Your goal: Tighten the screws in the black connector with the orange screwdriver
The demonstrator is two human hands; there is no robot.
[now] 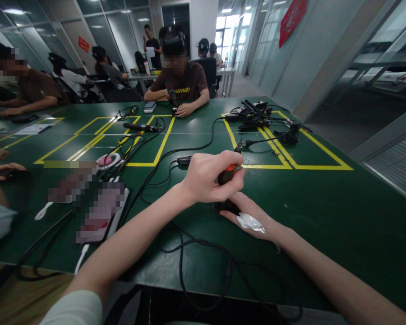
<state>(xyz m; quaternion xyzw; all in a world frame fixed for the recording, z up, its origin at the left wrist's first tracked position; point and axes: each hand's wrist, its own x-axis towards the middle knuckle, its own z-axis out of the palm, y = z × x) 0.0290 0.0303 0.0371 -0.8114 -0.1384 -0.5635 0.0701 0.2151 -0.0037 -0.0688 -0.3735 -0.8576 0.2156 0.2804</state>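
My left hand [213,177] is closed around a dark screwdriver-like tool [226,176] with an orange band. The tool stands roughly upright, and a thin metallic end shows above my fingers. Just below it, my right hand [248,210] is closed on a small black piece [220,207] low over the green table. My left hand partly covers that piece, so its kind is unclear. A crumpled, whitish plastic film [252,223] lies against the right hand near the wrist. The tool's lower end and its contact with the black piece are hidden.
Black cables [203,246] loop across the green table [311,203]. Phones [103,212] lie to the left. Beyond my hands are a corded black tool [184,161], a plug [252,142] and a heap of black devices [253,113]. A co-worker [179,76] sits opposite, holding a tool.
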